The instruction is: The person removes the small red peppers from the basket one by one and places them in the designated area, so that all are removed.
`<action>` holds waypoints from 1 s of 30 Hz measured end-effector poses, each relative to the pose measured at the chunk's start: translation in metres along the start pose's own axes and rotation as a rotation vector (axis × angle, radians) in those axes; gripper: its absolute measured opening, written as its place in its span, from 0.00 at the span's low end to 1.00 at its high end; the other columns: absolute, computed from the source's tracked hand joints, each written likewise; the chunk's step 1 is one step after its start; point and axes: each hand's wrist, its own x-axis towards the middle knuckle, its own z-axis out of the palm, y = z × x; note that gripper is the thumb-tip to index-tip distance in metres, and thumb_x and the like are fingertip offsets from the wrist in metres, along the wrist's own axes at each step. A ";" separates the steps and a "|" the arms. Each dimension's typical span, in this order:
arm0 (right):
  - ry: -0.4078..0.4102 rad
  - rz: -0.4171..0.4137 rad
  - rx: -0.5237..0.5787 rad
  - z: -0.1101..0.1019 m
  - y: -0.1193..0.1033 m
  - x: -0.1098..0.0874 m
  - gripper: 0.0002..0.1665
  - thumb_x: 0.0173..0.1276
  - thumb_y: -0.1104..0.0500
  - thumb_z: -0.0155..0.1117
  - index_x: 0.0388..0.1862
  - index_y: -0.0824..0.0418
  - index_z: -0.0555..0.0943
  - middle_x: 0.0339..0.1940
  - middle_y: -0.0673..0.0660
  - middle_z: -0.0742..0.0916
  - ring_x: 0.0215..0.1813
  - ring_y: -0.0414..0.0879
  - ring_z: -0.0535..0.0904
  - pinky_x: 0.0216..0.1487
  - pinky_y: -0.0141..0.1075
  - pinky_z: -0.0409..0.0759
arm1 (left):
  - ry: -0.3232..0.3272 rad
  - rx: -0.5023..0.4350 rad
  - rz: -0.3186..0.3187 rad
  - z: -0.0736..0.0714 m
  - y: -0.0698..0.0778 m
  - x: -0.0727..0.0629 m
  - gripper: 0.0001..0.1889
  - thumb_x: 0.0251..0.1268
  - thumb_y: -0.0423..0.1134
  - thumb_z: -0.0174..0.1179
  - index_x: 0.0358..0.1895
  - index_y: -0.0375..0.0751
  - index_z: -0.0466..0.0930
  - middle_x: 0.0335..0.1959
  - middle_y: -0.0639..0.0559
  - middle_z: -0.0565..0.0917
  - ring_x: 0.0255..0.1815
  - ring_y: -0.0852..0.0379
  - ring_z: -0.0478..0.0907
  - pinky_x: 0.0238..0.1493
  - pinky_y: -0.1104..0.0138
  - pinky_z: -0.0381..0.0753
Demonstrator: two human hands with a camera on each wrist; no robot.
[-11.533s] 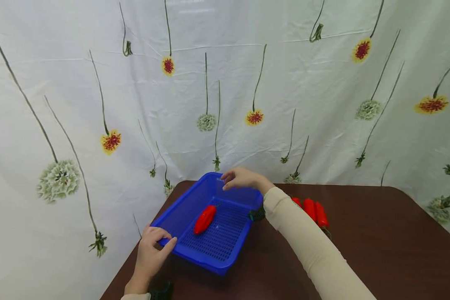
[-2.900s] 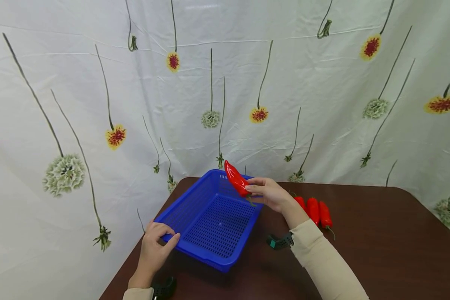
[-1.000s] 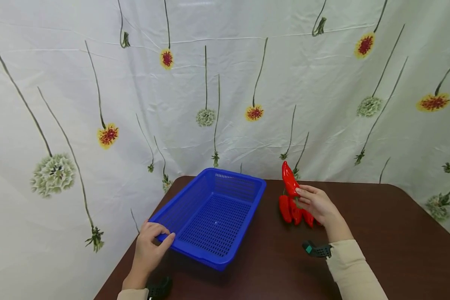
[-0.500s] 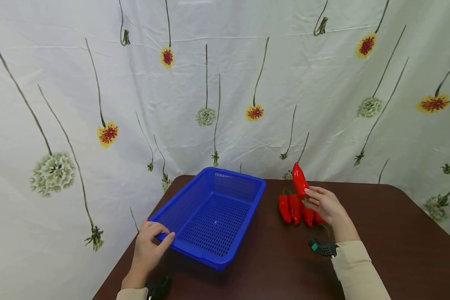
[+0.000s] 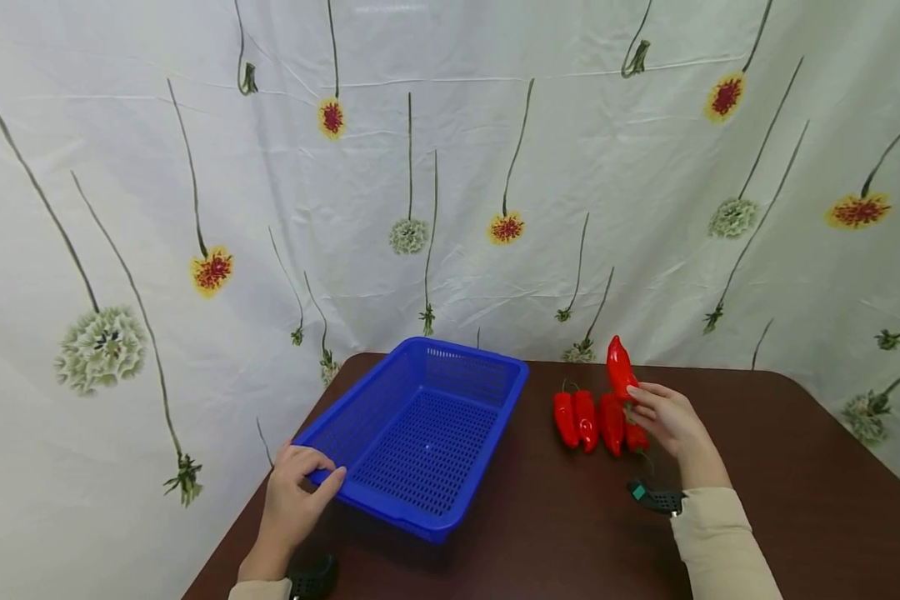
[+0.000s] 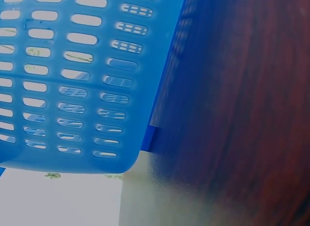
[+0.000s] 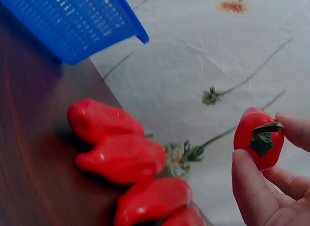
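My left hand (image 5: 288, 504) grips the near left corner of a blue plastic basket (image 5: 457, 508), thumb on the rim. The basket's slotted floor shows, and its wall fills much of the left wrist view. My right hand (image 5: 671, 421) holds a red pepper (image 5: 619, 367) by its stem end, tip pointing up, above the table. In the right wrist view the green stem (image 7: 263, 137) faces the camera between thumb and fingers. Just under the held pepper, several red peppers (image 5: 587, 419) lie side by side in a row, the rightmost one (image 5: 636, 437) partly behind my fingers.
The dark brown table (image 5: 555, 517) runs under basket and peppers to rounded far corners. Right behind it hangs a white cloth (image 5: 375, 292) printed with flowers. Each wrist wears a black strap (image 5: 656, 500).
My right hand has carried the pepper rightward from over the basket to above the row, lately slightly lower. A pepper lay in the basket in the oldest frame. My left hand keeps its grip.
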 end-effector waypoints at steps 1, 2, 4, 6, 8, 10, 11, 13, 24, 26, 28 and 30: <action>0.009 0.004 0.004 -0.004 0.001 0.000 0.40 0.72 0.53 0.63 0.74 0.68 0.58 0.53 0.50 0.76 0.44 0.36 0.82 0.49 0.29 0.84 | 0.001 -0.002 0.000 0.000 0.000 0.000 0.16 0.41 0.23 0.72 0.22 0.51 0.78 0.21 0.56 0.81 0.37 0.63 0.71 0.63 0.28 0.56; 0.016 0.010 0.012 -0.008 0.002 -0.001 0.39 0.72 0.54 0.63 0.73 0.68 0.58 0.51 0.49 0.76 0.43 0.35 0.82 0.48 0.29 0.84 | 0.003 -0.004 0.000 0.000 0.000 0.000 0.16 0.41 0.23 0.72 0.22 0.51 0.79 0.21 0.56 0.81 0.37 0.63 0.71 0.63 0.28 0.56; 0.024 0.021 0.021 -0.015 0.005 -0.001 0.39 0.72 0.54 0.63 0.73 0.69 0.58 0.48 0.47 0.77 0.43 0.35 0.82 0.48 0.29 0.84 | 0.006 -0.008 0.002 0.000 0.000 0.000 0.16 0.41 0.23 0.72 0.22 0.50 0.79 0.21 0.55 0.81 0.37 0.63 0.71 0.62 0.28 0.56; 0.036 0.033 0.033 -0.021 0.008 -0.002 0.39 0.72 0.55 0.63 0.73 0.69 0.58 0.46 0.46 0.77 0.42 0.35 0.82 0.47 0.30 0.84 | 0.008 -0.009 0.007 0.001 -0.001 0.000 0.16 0.40 0.23 0.72 0.22 0.50 0.79 0.21 0.55 0.81 0.36 0.63 0.71 0.62 0.28 0.56; 0.052 0.044 0.038 -0.026 0.009 -0.003 0.39 0.72 0.55 0.63 0.73 0.69 0.57 0.47 0.47 0.77 0.41 0.35 0.81 0.47 0.30 0.85 | 0.010 -0.008 0.015 0.001 -0.001 0.000 0.16 0.40 0.23 0.73 0.22 0.50 0.79 0.21 0.55 0.81 0.36 0.62 0.71 0.62 0.29 0.56; 0.070 0.044 0.036 -0.030 0.010 -0.004 0.40 0.72 0.55 0.63 0.73 0.70 0.57 0.51 0.50 0.77 0.40 0.35 0.81 0.46 0.30 0.85 | 0.010 -0.004 0.020 0.001 -0.002 0.000 0.16 0.40 0.23 0.73 0.22 0.50 0.79 0.21 0.55 0.81 0.37 0.62 0.71 0.63 0.31 0.57; 0.080 0.044 0.035 -0.032 0.010 -0.005 0.40 0.72 0.55 0.63 0.73 0.71 0.57 0.52 0.52 0.76 0.40 0.35 0.81 0.46 0.30 0.85 | 0.009 -0.003 0.022 0.001 -0.002 0.000 0.16 0.40 0.23 0.73 0.22 0.50 0.79 0.21 0.55 0.81 0.37 0.62 0.71 0.63 0.31 0.57; 0.099 0.044 0.029 -0.036 0.011 -0.006 0.40 0.72 0.56 0.63 0.73 0.71 0.57 0.53 0.53 0.76 0.39 0.34 0.81 0.44 0.31 0.85 | 0.009 -0.002 0.025 0.001 -0.003 -0.001 0.16 0.40 0.23 0.73 0.22 0.50 0.79 0.21 0.55 0.82 0.37 0.62 0.71 0.63 0.32 0.57; 0.187 0.069 -0.060 -0.045 0.020 -0.006 0.34 0.71 0.58 0.64 0.66 0.75 0.62 0.32 0.43 0.80 0.33 0.35 0.80 0.38 0.30 0.86 | 0.005 -0.008 0.022 0.000 -0.002 -0.002 0.17 0.40 0.22 0.73 0.22 0.50 0.78 0.20 0.55 0.81 0.36 0.63 0.71 0.61 0.28 0.56; 0.202 0.062 -0.081 -0.045 0.022 -0.005 0.36 0.71 0.59 0.63 0.68 0.77 0.60 0.32 0.44 0.80 0.33 0.34 0.80 0.38 0.31 0.86 | 0.009 -0.011 0.021 0.001 -0.002 -0.002 0.17 0.39 0.22 0.73 0.22 0.51 0.78 0.20 0.56 0.81 0.36 0.63 0.71 0.61 0.29 0.56; 0.219 0.058 -0.112 -0.046 0.023 -0.004 0.38 0.71 0.59 0.63 0.69 0.78 0.58 0.32 0.45 0.80 0.32 0.34 0.80 0.37 0.31 0.86 | 0.012 -0.010 0.020 0.001 -0.002 -0.001 0.18 0.39 0.22 0.73 0.22 0.51 0.78 0.20 0.56 0.81 0.36 0.63 0.71 0.61 0.29 0.56; 0.230 0.056 -0.143 -0.047 0.025 -0.004 0.40 0.71 0.59 0.63 0.70 0.80 0.57 0.33 0.46 0.80 0.31 0.33 0.80 0.37 0.31 0.86 | 0.014 -0.009 0.021 0.001 -0.002 -0.001 0.18 0.39 0.22 0.73 0.22 0.51 0.78 0.21 0.56 0.81 0.36 0.62 0.71 0.61 0.29 0.57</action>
